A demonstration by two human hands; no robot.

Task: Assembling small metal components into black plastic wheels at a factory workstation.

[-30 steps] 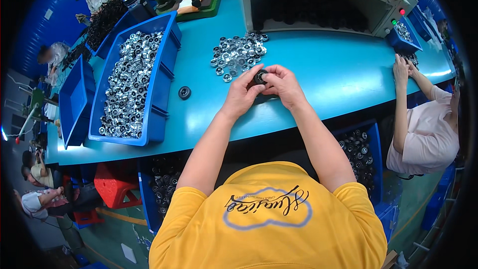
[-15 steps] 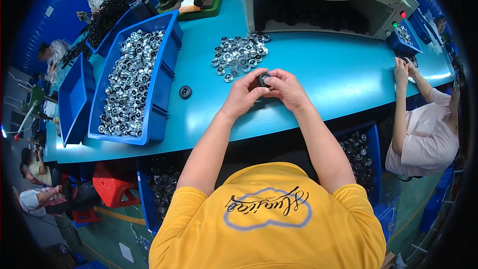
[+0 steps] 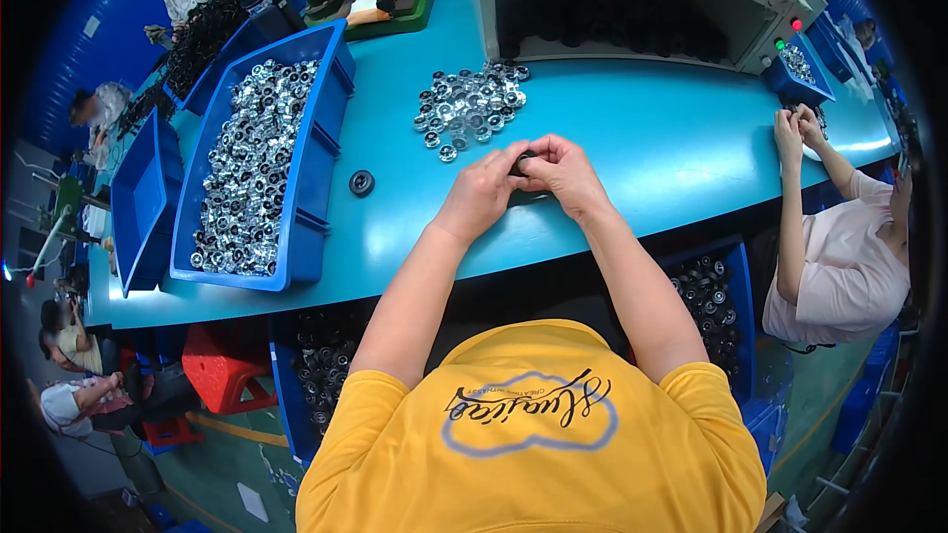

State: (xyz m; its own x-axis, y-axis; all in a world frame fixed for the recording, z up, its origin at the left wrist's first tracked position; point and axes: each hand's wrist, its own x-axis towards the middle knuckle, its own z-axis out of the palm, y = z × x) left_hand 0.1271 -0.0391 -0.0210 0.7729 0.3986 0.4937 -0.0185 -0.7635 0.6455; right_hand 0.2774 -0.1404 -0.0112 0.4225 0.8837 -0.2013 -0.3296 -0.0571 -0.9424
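Over the near part of the blue-green table, my left hand (image 3: pixel 480 190) and my right hand (image 3: pixel 567 178) meet, fingers closed around a small black wheel (image 3: pixel 522 164). Fingers and thumbs cover most of it, so its middle is hidden. Just beyond my hands lies a loose pile of shiny silver bearings (image 3: pixel 470 105) with dark centres. Another black wheel (image 3: pixel 361 183) rests alone on the table, left of my left hand.
A large blue bin (image 3: pixel 318 173) full of silver bearings stands at the left, beside a smaller blue tray (image 3: pixel 148 202). A box-shaped machine (image 3: pixel 632 57) is at the back. Below the table edge are bins of black wheels (image 3: pixel 706 301). A co-worker (image 3: pixel 839 266) works at the right.
My fingers have closed further over the black wheel; its silver centre showed before and is now covered. The view has shifted slightly. The co-worker's hands at the right have moved.
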